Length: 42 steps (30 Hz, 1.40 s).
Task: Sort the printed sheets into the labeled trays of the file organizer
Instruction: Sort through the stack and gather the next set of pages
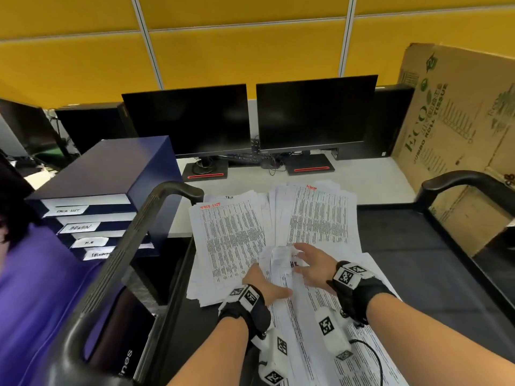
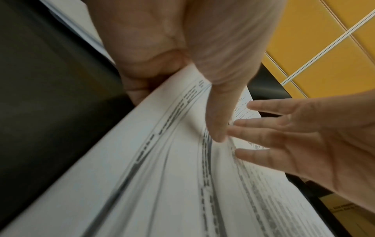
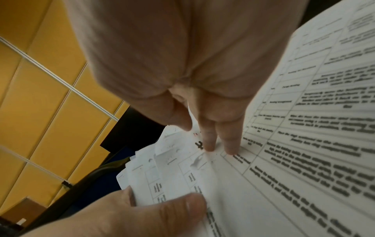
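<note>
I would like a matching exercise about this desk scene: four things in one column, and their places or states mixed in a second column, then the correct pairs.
Things:
1. left hand
2. right hand
3. file organizer
4. sheet headed TASK LIST

Places or states:
A. dark blue, with labelled trays, at the left of the desk
B. fingers straight, touching the printed sheets
C. thumb and fingers pinching a bundle of sheets
D. lying flat, with red handwriting on top

Pairs: 1-C, 2-B, 3-A, 4-D
</note>
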{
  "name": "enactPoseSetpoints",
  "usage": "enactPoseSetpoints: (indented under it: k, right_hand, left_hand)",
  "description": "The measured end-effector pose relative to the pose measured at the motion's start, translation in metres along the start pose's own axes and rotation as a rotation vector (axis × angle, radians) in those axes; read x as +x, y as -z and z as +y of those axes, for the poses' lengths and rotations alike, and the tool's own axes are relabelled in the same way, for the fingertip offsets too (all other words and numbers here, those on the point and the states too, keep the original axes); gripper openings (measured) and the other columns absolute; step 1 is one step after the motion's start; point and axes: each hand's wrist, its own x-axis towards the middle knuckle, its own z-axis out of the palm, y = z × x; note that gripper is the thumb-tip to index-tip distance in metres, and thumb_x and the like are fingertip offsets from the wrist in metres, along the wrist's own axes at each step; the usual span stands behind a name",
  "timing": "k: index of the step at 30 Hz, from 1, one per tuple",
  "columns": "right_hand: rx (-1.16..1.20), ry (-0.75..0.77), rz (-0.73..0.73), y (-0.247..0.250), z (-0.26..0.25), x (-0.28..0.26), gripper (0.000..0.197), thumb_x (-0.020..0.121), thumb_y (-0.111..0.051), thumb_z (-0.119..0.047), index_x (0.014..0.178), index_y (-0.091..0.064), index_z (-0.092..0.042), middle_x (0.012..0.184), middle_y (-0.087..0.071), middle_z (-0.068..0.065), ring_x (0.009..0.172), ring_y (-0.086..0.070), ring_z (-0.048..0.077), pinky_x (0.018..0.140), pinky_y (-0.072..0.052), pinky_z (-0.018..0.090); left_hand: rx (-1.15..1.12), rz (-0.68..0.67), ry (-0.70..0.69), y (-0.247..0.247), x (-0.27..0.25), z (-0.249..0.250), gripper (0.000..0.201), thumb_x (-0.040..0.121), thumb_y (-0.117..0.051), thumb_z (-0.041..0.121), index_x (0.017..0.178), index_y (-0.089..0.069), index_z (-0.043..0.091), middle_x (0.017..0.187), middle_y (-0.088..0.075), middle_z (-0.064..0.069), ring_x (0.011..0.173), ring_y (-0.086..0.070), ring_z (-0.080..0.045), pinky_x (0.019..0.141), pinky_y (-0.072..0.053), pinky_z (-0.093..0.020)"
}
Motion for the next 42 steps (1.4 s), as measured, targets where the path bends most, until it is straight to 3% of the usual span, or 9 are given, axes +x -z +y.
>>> enactPoseSetpoints:
  k: [4, 9, 18, 22, 27, 30, 33, 37, 42]
  right_hand:
    - [0.187, -0.06, -0.018, 0.012, 0.004, -0.007, 0.063, 0.092, -0.046, 0.004, 0.146, -0.021, -0.015, 0.146, -0.035, 0.015, 0.116, -0.051, 0.029, 0.073, -0.047, 0.025]
    - [0.154, -0.037, -0.025, 0.005, 0.013, -0.01, 0.068, 0.091, -0.053, -0.008, 0.147, -0.017, -0.022, 0.148, -0.036, 0.008, 0.117, -0.051, 0.022, 0.065, -0.042, 0.013]
    - [0.168, -0.007, -0.024, -0.004, -0.005, -0.008, 0.073, 0.089, -0.053, 0.001, 0.147, -0.015, -0.019, 0.143, -0.041, 0.011, 0.112, -0.055, 0.028, 0.059, -0.048, 0.014]
    - [-0.016, 0.031, 0.189, 0.018, -0.021, -0.016, 0.072, 0.085, -0.056, -0.007, 0.146, -0.021, -0.022, 0.142, -0.042, 0.007, 0.115, -0.052, 0.024, 0.087, -0.053, 0.032]
    - [-0.04, 0.084, 0.333, 0.033, -0.064, -0.037, 0.111, 0.069, -0.081, -0.026, 0.15, -0.005, -0.021, 0.156, -0.011, 0.006, 0.142, -0.022, 0.026, 0.113, -0.024, 0.042]
    - [0.058, 0.134, 0.261, 0.029, -0.093, -0.04, 0.068, 0.067, -0.082, -0.032, 0.123, -0.049, -0.01, 0.121, -0.06, 0.01, 0.11, -0.06, 0.024, 0.093, -0.05, 0.04]
    - [0.157, 0.27, 0.348, 0.02, -0.126, -0.049, 0.023, 0.076, -0.077, -0.026, 0.073, -0.055, -0.018, 0.067, -0.058, -0.004, 0.06, -0.055, 0.01, 0.05, -0.043, 0.019]
    - [0.37, 0.422, 0.408, 0.003, -0.155, -0.061, 0.011, 0.081, -0.071, -0.017, 0.086, -0.061, -0.02, 0.074, -0.063, -0.008, 0.066, -0.059, 0.004, 0.044, -0.04, 0.006]
    - [0.45, 0.436, 0.312, -0.031, -0.153, -0.067, 0.024, 0.081, -0.069, -0.008, 0.089, -0.059, -0.028, 0.085, -0.068, -0.004, 0.077, -0.065, 0.007, 0.055, -0.048, 0.014]
  left_hand:
    - [0.011, 0.056, 0.061, -0.003, -0.001, 0.0, 0.07, 0.052, -0.085, 0.037, 0.111, -0.053, 0.018, 0.104, -0.062, 0.002, 0.095, -0.06, -0.017, 0.077, -0.053, -0.03]
    - [-0.114, 0.1, 0.065, -0.011, 0.0, 0.002, 0.096, 0.026, -0.081, 0.055, 0.112, -0.055, 0.021, 0.106, -0.065, 0.003, 0.095, -0.064, -0.017, 0.082, -0.057, -0.036]
    - [-0.266, 0.143, 0.056, -0.005, -0.009, -0.009, 0.046, 0.058, -0.084, 0.013, 0.1, -0.065, 0.015, 0.095, -0.071, -0.003, 0.083, -0.067, -0.02, 0.077, -0.058, -0.034]
    - [-0.357, 0.24, 0.044, 0.04, -0.017, -0.007, 0.049, 0.062, -0.082, 0.005, 0.107, -0.063, 0.009, 0.098, -0.068, -0.006, 0.089, -0.066, -0.026, 0.082, -0.056, -0.037]
    - [-0.421, 0.421, -0.088, 0.132, -0.048, -0.004, 0.028, 0.065, -0.079, -0.003, 0.081, -0.064, 0.014, 0.086, -0.068, -0.007, 0.082, -0.066, -0.025, 0.075, -0.053, -0.032]
    - [-0.436, 0.526, -0.185, 0.177, -0.072, 0.008, 0.031, 0.064, -0.081, -0.003, 0.077, -0.065, 0.02, 0.08, -0.068, 0.001, 0.08, -0.067, -0.023, 0.079, -0.055, -0.037]
    - [-0.466, 0.603, -0.323, 0.203, -0.09, 0.029, 0.032, 0.068, -0.077, -0.005, 0.076, -0.065, 0.024, 0.078, -0.068, 0.005, 0.075, -0.066, -0.018, 0.076, -0.054, -0.033]
    - [-0.523, 0.713, -0.457, 0.205, -0.108, 0.037, 0.018, 0.077, -0.072, 0.002, 0.084, -0.062, 0.016, 0.077, -0.065, 0.003, 0.069, -0.059, -0.012, 0.065, -0.051, -0.021]
    - [-0.532, 0.76, -0.43, 0.167, -0.111, 0.008, 0.03, 0.074, -0.079, 0.015, 0.094, -0.058, 0.012, 0.082, -0.065, -0.002, 0.069, -0.058, -0.009, 0.057, -0.043, -0.005]
